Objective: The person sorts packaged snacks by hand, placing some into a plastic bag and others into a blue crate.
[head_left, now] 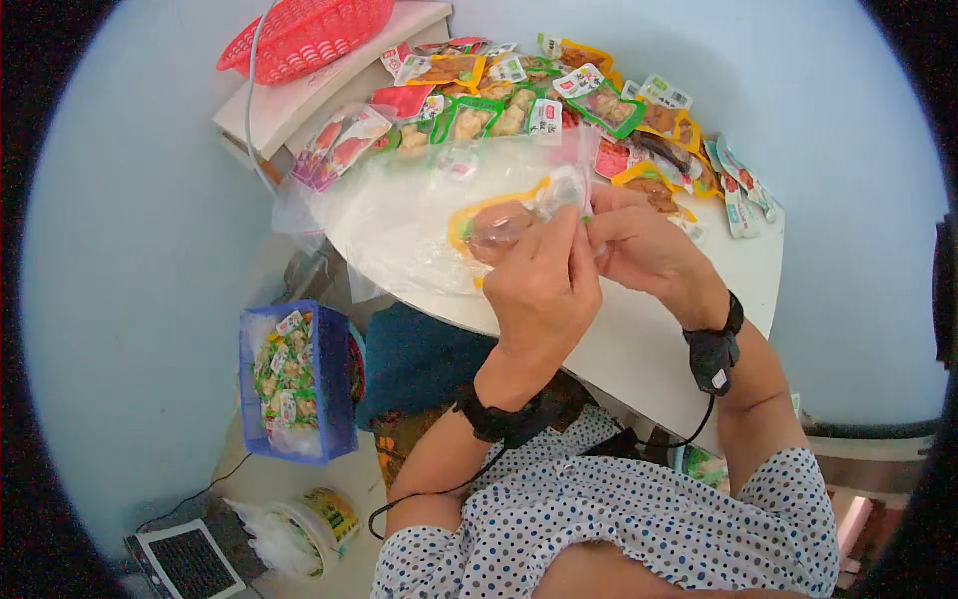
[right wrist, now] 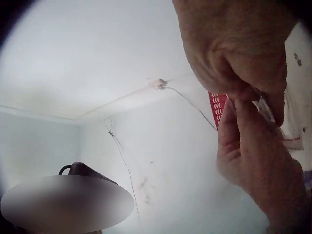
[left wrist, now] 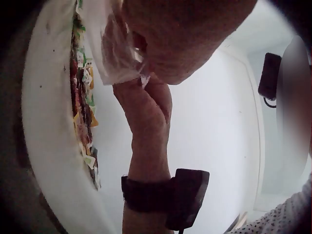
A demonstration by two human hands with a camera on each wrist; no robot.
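A large clear plastic bag [head_left: 394, 215] lies spread over the white table, its edge gathered up between both hands. My left hand [head_left: 544, 290] pinches that edge between thumb and fingers. Right beside it, my right hand [head_left: 644, 245] pinches the same edge, the fingertips of both hands close together. Below the fingers, a yellow-edged food packet [head_left: 497, 230] with brown contents shows through the clear plastic. In the left wrist view the bag [left wrist: 114, 58] hangs from the hands. The right wrist view shows the fingertips meeting, with the pinched plastic mostly hidden.
Many food packets [head_left: 479, 115] in green, yellow and red are heaped along the back of the white table [head_left: 649, 334]. A red basket [head_left: 319, 40] sits on a white box at the back left. On the floor stand a blue crate [head_left: 334, 399] of packets and a bucket [head_left: 324, 519].
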